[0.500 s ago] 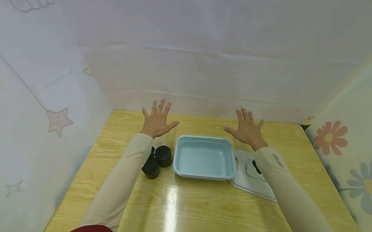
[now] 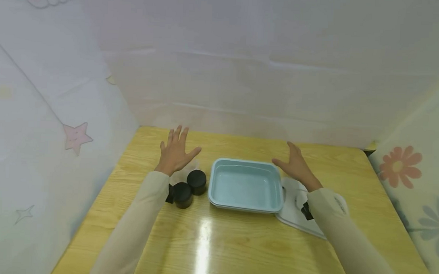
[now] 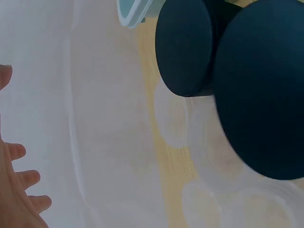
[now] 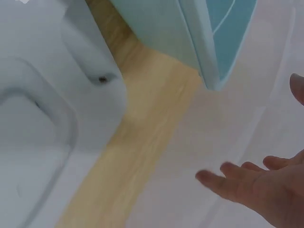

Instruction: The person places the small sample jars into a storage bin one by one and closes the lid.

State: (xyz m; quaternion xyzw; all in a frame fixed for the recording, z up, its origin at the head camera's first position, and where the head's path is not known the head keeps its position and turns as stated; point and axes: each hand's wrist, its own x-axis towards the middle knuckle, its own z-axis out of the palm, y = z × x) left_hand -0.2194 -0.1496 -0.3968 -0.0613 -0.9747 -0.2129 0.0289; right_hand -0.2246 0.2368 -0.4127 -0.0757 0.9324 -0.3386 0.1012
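My left hand (image 2: 175,155) hovers with spread fingers above the left part of the table, holding nothing. Close below it are two round black-topped containers, one nearer me (image 2: 182,195) and one beside the tray (image 2: 196,181). Clear round plastic pieces (image 3: 228,147) lie by them, partly hidden by that hand in the head view. At the centre sits a light blue rectangular tray (image 2: 244,188) with nothing inside. My right hand (image 2: 296,166), thumb apart from its straight fingers, is empty over the tray's far right corner. Under the right forearm lies a white moulded plastic piece (image 2: 293,212), partly covered.
The wooden table (image 2: 237,246) has a white sheet wall (image 2: 242,93) along its far edge. Printed sheets rise at both sides, with a pink star (image 2: 76,137) on the left and a red flower (image 2: 398,165) on the right.
Both hands have come lower and a little toward me, the left one also shifting left. My right hand has turned, so its fingers now overlap in the head view. Tray and containers stay put.
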